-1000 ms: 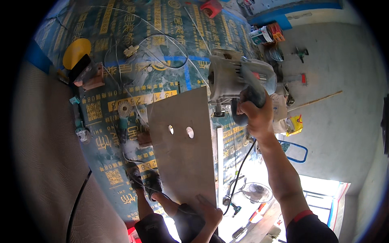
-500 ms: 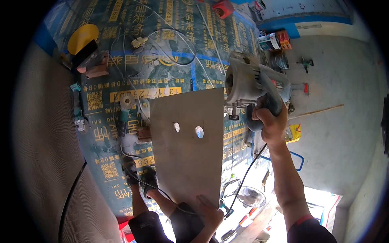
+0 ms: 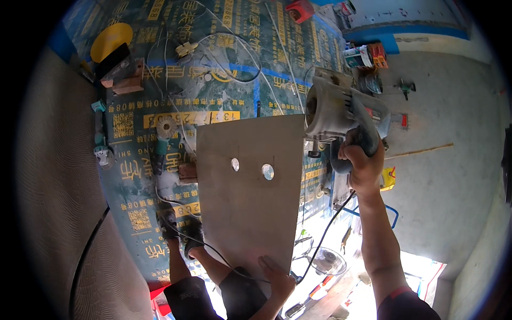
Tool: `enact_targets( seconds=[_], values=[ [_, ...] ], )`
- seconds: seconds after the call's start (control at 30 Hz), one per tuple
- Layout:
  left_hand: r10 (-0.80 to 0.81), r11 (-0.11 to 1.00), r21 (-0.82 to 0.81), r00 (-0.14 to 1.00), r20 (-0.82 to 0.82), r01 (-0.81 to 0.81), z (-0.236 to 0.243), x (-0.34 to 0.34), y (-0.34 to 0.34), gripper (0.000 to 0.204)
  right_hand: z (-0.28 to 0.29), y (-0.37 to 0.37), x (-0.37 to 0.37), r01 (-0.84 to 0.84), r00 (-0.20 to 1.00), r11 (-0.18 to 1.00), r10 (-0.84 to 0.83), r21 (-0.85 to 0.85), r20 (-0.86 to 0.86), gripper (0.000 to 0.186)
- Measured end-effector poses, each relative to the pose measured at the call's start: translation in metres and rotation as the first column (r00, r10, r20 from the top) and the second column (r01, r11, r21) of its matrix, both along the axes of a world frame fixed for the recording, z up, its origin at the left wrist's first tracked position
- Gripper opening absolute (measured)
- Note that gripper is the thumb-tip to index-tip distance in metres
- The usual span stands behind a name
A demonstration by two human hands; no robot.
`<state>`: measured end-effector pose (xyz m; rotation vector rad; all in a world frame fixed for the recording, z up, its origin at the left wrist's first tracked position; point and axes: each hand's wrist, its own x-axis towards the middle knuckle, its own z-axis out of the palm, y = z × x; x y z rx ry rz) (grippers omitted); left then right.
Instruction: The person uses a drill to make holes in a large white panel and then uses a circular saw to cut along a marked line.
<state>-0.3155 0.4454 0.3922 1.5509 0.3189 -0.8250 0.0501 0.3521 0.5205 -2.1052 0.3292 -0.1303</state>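
A large grey tile (image 3: 248,208) with two round holes through its upper half stands tilted in front of me. At its near end my left hand (image 3: 278,278) grips the edge, fingers lying on the face. My right hand (image 3: 364,162) is wrapped round the loop handle of a grey handheld electric saw (image 3: 330,109). The saw is held up by the tile's far right corner; no blade can be made out from here. A black cord (image 3: 325,240) trails down from the saw past my right arm.
Printed green floor sheeting (image 3: 181,106) carries loose cables, an angle grinder (image 3: 162,141) and another teal power tool (image 3: 101,144). A yellow disc (image 3: 111,40) lies at far left. At right are paint cans (image 3: 357,56), a wooden stick (image 3: 421,151) and a fan (image 3: 326,261).
The saw in my right hand has shifted slightly right. The tile's face shows a little wider, its right edge farther right. My left hand keeps its place on the tile.
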Motion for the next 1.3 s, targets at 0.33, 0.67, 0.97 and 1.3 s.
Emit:
enact_targets(
  seconds=[0.33,0.67,0.97,1.3],
  values=[
    [-0.02,0.999,0.03,1.0,-0.011,0.021,-0.002,-0.006,-0.012,0.099,0.001,-0.007,-0.006,-0.009,1.0,1.0,0.009,-0.029,0.008,0.023],
    [-0.023,1.0,0.011,0.998,-0.051,0.024,0.001,-0.001,-0.012,0.105,0.0,-0.009,-0.004,-0.075,0.996,0.996,0.077,-0.045,0.049,0.049],
    [-0.054,0.998,0.026,0.996,-0.07,0.056,0.001,-0.001,-0.016,0.104,0.002,-0.007,-0.003,-0.068,0.997,0.989,0.072,-0.131,0.028,0.068],
    [-0.064,0.998,0.021,0.99,-0.123,0.067,0.003,0.005,-0.02,0.102,0.0,-0.012,-0.004,-0.065,0.997,0.99,0.07,-0.129,0.033,0.072]
  ],
)
